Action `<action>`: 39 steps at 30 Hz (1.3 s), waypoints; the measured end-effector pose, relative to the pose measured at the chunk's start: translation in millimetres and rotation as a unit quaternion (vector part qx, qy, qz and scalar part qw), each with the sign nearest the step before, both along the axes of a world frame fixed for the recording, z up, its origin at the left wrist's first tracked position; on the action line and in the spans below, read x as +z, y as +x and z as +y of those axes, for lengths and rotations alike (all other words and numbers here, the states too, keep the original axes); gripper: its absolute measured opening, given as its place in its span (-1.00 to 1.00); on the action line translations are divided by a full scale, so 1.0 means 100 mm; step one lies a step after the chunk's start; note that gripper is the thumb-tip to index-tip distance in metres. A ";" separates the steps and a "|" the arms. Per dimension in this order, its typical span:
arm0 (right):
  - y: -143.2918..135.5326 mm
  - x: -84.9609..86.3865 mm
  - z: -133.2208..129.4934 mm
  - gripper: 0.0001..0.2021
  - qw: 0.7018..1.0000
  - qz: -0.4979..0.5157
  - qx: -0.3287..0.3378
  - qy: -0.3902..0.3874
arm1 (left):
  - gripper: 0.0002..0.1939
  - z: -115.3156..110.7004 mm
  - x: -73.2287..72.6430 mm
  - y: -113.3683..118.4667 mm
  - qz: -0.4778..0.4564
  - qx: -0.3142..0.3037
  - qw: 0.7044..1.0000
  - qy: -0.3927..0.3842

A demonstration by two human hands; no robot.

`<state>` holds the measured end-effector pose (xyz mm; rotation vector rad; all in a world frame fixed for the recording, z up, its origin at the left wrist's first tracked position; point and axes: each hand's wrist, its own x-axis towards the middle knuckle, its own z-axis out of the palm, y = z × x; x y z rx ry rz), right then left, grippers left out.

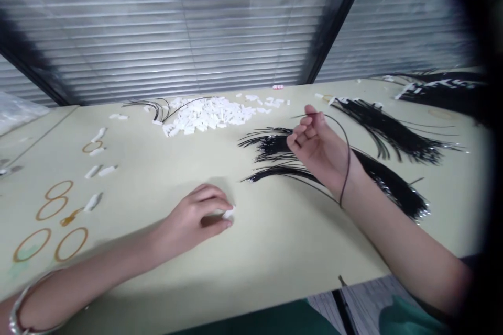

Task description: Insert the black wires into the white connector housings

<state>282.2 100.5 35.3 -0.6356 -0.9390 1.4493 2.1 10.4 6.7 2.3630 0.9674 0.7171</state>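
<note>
Low over the middle of the table, my left hand (200, 212) pinches a small white plastic piece (228, 213) between thumb and fingers. Higher and to the right, my right hand (314, 144) is raised with its palm partly turned up. Its thumb and forefinger pinch a thin black wire (347, 152) near one end, and the rest of the wire curves down past my wrist. Beneath that hand and forearm lies a bundle of black wires (387, 180) with shiny tips. Several loose wires fan out from it to the left.
A heap of small white pieces (212, 113) lies along the back edge, with a few black wires beside it. More wire bundles (396, 131) rest at the back right. Rubber bands (71, 244) and scattered white pieces (93, 202) are on the left. Window blinds (176, 26) stand behind the table.
</note>
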 end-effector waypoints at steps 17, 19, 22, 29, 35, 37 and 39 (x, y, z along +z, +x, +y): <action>-0.60 -0.04 -0.63 -0.87 0.884 -0.400 0.190 0.149 | -0.93 0.01 0.07 0.04 0.001 -0.001 1.000 -0.004; -0.65 -0.15 -0.63 -0.86 0.872 -0.420 0.179 0.175 | -0.93 0.01 0.05 0.03 -0.001 -0.006 1.000 -0.002; -0.66 -0.29 -0.58 -0.84 0.875 -0.419 0.166 0.178 | -0.91 0.02 0.03 0.03 -0.007 -0.012 1.000 0.004; -0.64 -0.29 -0.56 -0.79 0.859 -0.418 0.182 0.235 | -0.91 0.02 0.02 0.03 -0.016 -0.009 1.000 0.012; -0.63 -0.32 -0.55 -0.80 0.833 -0.422 0.172 0.313 | -0.90 0.03 0.04 0.04 -0.019 -0.012 1.000 0.000; -0.63 -0.32 -0.55 -0.80 0.818 -0.431 0.168 0.341 | -0.90 0.03 0.04 0.04 -0.019 -0.012 1.000 -0.006; -0.63 -0.32 -0.55 -0.81 0.809 -0.438 0.161 0.357 | -0.90 0.03 0.05 0.04 -0.019 -0.013 1.000 -0.008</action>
